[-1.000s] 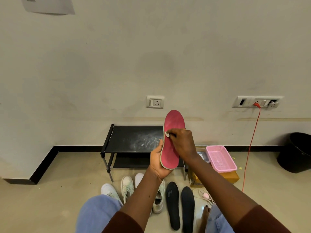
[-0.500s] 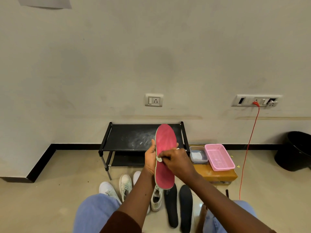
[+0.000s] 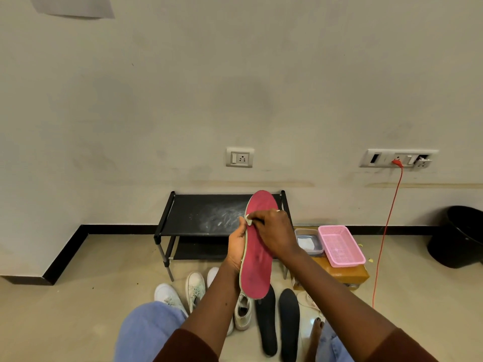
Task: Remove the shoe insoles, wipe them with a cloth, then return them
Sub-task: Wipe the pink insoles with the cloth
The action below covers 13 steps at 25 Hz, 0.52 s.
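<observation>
Left hand (image 3: pixel 236 246) grips red insole (image 3: pixel 257 273); right hand (image 3: pixel 274 233) pinches cloth (image 3: pixel 248 221), now nearer the toe.

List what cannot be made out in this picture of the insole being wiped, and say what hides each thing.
Head view throughout.
1. The cloth: mostly hidden under the right hand; only a pale corner shows.
2. Far side of the red insole: faces away, with the left hand behind it.
3. The paper on the wall: cut off by the top edge.
4. Contents of the clear tub: too small to identify.
</observation>
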Each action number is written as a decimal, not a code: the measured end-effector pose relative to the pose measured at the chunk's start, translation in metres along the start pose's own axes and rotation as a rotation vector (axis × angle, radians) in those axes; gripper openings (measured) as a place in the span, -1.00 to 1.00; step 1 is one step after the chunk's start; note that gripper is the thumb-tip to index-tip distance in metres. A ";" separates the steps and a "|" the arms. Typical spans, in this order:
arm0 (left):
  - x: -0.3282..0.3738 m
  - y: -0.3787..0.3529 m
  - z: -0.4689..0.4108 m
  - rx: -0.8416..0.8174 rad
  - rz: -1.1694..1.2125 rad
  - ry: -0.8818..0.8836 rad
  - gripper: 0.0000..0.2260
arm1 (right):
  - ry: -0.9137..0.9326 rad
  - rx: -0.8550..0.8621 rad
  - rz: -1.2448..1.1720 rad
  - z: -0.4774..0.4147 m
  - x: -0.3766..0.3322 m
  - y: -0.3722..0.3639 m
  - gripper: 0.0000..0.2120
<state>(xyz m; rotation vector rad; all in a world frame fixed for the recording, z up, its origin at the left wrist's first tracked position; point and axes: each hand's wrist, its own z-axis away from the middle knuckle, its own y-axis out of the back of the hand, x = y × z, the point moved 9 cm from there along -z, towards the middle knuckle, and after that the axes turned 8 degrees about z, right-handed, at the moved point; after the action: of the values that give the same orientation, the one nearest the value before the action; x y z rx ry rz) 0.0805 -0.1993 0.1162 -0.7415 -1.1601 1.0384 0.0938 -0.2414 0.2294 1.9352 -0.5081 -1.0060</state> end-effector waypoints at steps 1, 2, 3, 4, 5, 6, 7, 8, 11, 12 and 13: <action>0.004 -0.002 0.002 -0.012 -0.011 -0.017 -0.58 | 0.018 -0.017 0.000 0.005 -0.003 -0.002 -0.78; 0.007 0.001 0.002 0.006 -0.029 -0.027 -0.58 | 0.031 -0.029 0.000 0.011 -0.005 -0.002 -0.78; 0.009 0.005 0.001 0.040 -0.054 -0.031 -0.58 | 0.033 -0.039 -0.005 0.016 -0.006 -0.002 -0.78; 0.010 0.011 -0.001 0.077 -0.068 -0.036 -0.54 | 0.032 -0.045 -0.017 0.021 -0.006 -0.002 -0.78; 0.012 0.013 -0.003 0.096 -0.080 -0.039 -0.45 | 0.033 -0.049 -0.032 0.026 -0.006 -0.003 -0.78; 0.013 0.012 -0.003 0.102 -0.085 -0.030 -0.37 | 0.039 -0.052 -0.040 0.032 -0.008 -0.004 -0.78; 0.012 0.012 -0.003 0.114 -0.093 -0.021 -0.33 | 0.050 -0.053 -0.039 0.038 -0.011 -0.004 -0.78; 0.012 0.012 -0.003 0.120 -0.100 -0.008 -0.33 | 0.064 -0.049 -0.038 0.045 -0.015 -0.005 -0.78; 0.010 0.010 -0.001 0.112 -0.059 0.025 -0.38 | 0.099 -0.020 -0.056 0.062 -0.020 -0.004 -0.81; 0.008 0.011 -0.002 0.108 -0.045 0.039 -0.37 | 0.093 -0.018 -0.065 0.065 -0.020 -0.004 -0.82; 0.007 0.012 -0.001 0.111 -0.031 0.049 -0.35 | 0.076 -0.014 -0.073 0.066 -0.018 -0.003 -0.82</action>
<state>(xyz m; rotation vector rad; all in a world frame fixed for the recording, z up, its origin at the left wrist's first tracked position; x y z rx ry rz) 0.0794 -0.1882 0.1082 -0.6558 -1.0598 1.0441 0.0294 -0.2615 0.2156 1.9833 -0.3887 -0.9756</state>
